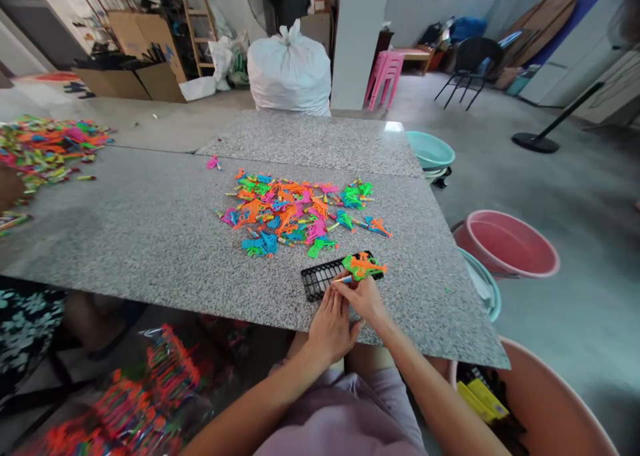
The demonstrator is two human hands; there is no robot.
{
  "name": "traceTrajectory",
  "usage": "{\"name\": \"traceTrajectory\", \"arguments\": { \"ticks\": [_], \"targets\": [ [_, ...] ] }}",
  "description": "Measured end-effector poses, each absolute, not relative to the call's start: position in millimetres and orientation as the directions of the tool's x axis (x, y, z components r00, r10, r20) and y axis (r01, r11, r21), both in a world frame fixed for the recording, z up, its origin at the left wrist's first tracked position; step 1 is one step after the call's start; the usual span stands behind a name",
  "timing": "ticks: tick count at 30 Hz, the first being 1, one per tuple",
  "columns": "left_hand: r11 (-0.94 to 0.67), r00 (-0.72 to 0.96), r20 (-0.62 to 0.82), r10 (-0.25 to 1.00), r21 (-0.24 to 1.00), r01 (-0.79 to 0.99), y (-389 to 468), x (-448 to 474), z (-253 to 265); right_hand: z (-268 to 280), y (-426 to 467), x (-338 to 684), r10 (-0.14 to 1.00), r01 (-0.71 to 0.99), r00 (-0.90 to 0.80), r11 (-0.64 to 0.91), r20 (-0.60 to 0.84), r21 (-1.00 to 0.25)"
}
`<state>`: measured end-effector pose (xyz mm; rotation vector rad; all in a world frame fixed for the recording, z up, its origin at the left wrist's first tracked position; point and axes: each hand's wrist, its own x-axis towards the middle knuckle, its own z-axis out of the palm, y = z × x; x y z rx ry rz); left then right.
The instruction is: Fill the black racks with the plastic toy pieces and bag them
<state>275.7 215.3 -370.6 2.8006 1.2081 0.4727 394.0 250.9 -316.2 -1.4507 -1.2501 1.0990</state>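
Note:
A black slotted rack (320,277) lies on the speckled grey table in front of me. My left hand (331,326) rests at the rack's near edge, fingers stretched out and thumb apart. Beside it, my right hand (367,299) is closed, its fingertips pinching a small shiny tube (345,279) above the rack. Orange and green plastic toy guns (364,266) lie over the rack's right end, just beyond my right hand; whether the tube is joined to them I cannot tell. Farther back spreads a pile of colourful toy guns (287,209), many with small tubes.
Another heap of small colourful pieces (50,143) covers the table's far left, near a person's blurred hand (10,186). Bags of toys (135,403) lie below left. A white sack (290,69) stands behind the table. Pink (553,259) and orange tubs (560,403) stand right.

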Motion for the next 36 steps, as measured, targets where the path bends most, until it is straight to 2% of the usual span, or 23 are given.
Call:
{"name": "traceTrajectory", "arguments": {
  "ticks": [2,5,7,9,14,16,19,20,21,23,24,25,27,30,33,36],
  "targets": [
    [-0.694,0.655,0.234,0.718,0.181,0.697,214.8,276.7,-375.2,-313.4,251.7,376.3,0.997,0.388,0.036,-0.076,-0.067,-0.918],
    [-0.719,0.683,0.224,0.695,0.187,0.67,214.5,277.8,-381.5,-310.5,253.3,355.8,0.994,0.733,0.058,-0.102,-0.088,-0.673],
    [-0.728,0.694,0.22,0.686,0.195,0.657,213.6,277.9,-383.5,-308.2,252.9,346.1,0.994,0.857,0.085,-0.107,-0.067,-0.504],
    [-0.716,0.681,0.22,0.698,0.208,0.667,212.5,277.5,-382.9,-304.0,251.4,337.8,0.994,0.898,0.083,-0.106,-0.073,-0.427],
    [-0.68,0.631,0.253,0.733,0.228,0.697,212.7,276.6,-374.3,-291.6,246.4,324.9,0.984,0.923,0.015,-0.082,-0.178,-0.375],
    [-0.676,0.618,0.28,0.735,0.229,0.7,213.6,275.1,-370.9,-291.4,249.6,336.8,0.98,0.905,-0.083,-0.003,-0.183,-0.425],
    [-0.68,0.6,0.336,0.726,0.222,0.699,214.5,268.8,-367.2,-293.9,271.3,388.7,0.945,0.78,-0.326,0.259,-0.017,-0.57],
    [-0.688,0.598,0.364,0.714,0.207,0.695,214.6,266.0,-366.3,-294.2,282.7,413.0,0.948,0.763,-0.311,0.291,0.067,-0.578],
    [-0.699,0.598,0.398,0.696,0.183,0.692,214.8,263.4,-365.3,-294.3,295.0,438.4,0.981,0.814,-0.145,0.194,0.131,-0.548],
    [-0.709,0.594,0.454,0.664,0.13,0.693,214.9,259.5,-363.4,-295.5,316.8,484.6,0.963,0.896,0.221,-0.139,0.152,-0.423],
    [-0.709,0.592,0.472,0.654,0.107,0.697,215.0,258.5,-362.4,-297.3,323.9,502.4,0.957,0.907,0.271,-0.218,0.103,-0.361],
    [-0.708,0.592,0.48,0.648,0.091,0.701,215.0,258.1,-361.4,-300.0,327.5,515.6,0.964,0.925,0.259,-0.232,0.054,-0.3],
    [-0.704,0.594,0.486,0.641,0.066,0.707,214.9,258.4,-360.2,-307.0,324.2,528.4,0.987,0.968,0.162,-0.161,-0.011,-0.192],
    [-0.699,0.594,0.49,0.638,0.044,0.714,214.1,259.8,-360.3,-312.4,307.4,525.7,0.988,0.984,0.158,-0.157,-0.001,-0.082],
    [-0.711,0.609,0.491,0.622,0.029,0.703,213.4,260.5,-360.6,-305.1,310.2,514.1,0.984,0.976,0.173,-0.168,0.026,-0.135],
    [-0.717,0.615,0.494,0.614,0.025,0.696,213.4,260.4,-359.8,-295.4,344.9,502.9,0.984,0.909,0.174,-0.172,-0.029,-0.379]
  ]
}}
